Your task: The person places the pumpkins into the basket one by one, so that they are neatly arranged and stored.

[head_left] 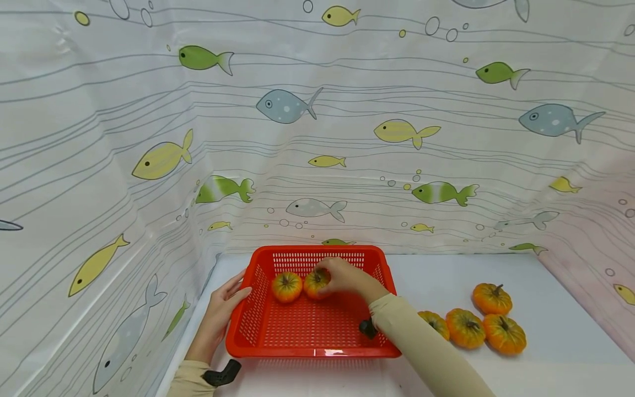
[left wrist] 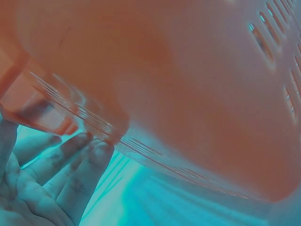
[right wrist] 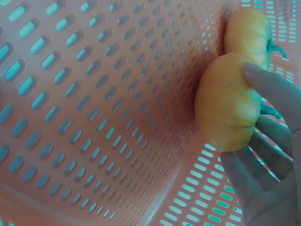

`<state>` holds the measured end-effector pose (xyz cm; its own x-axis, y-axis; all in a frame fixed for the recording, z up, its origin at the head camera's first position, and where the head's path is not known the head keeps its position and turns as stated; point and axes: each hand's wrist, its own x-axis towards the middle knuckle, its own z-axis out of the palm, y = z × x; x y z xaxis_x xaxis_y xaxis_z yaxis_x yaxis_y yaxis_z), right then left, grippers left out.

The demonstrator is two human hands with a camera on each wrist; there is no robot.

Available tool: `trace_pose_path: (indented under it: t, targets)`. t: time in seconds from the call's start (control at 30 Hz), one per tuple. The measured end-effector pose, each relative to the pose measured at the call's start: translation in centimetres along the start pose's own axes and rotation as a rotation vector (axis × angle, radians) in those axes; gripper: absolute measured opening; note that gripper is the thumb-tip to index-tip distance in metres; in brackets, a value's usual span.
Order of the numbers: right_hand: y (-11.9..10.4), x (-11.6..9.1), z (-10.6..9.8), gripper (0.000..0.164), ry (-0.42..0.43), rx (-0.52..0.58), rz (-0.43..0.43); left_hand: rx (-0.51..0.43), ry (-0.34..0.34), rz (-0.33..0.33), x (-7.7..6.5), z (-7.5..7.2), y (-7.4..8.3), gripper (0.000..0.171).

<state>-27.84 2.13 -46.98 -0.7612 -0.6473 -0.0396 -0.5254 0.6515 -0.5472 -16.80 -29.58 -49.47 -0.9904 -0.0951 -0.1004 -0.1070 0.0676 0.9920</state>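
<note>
A red perforated plastic basket point(head_left: 313, 352) stands on the table in front of me. Inside it, near the back wall, my right hand point(head_left: 342, 275) holds a small orange pumpkin point(right wrist: 228, 108), thumb on one side and fingers round the other. Just left of it lies a second pumpkin point(head_left: 286, 287), which in the right wrist view sits behind the held one. My left hand point(head_left: 218, 309) is at the basket's left side, fingers fairly straight. In the left wrist view its fingertips point(left wrist: 101, 148) reach the edge of the basket wall.
To the basket's right on the white table point(head_left: 426, 270) lie several more pumpkins, among them one at the back point(head_left: 492, 299) and a front one point(head_left: 505, 334). One is partly hidden by my right sleeve point(head_left: 421, 342). A fish-printed curtain point(head_left: 347, 187) surrounds the table's back and sides.
</note>
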Motion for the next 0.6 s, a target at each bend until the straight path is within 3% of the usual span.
trace_pose_path:
  t: [0.6]
  targets:
    - [0.11, -0.08, -0.03, 0.055, 0.005, 0.037, -0.011, -0.001, 0.007, -0.02, -0.05, 0.07, 0.09, 0.061]
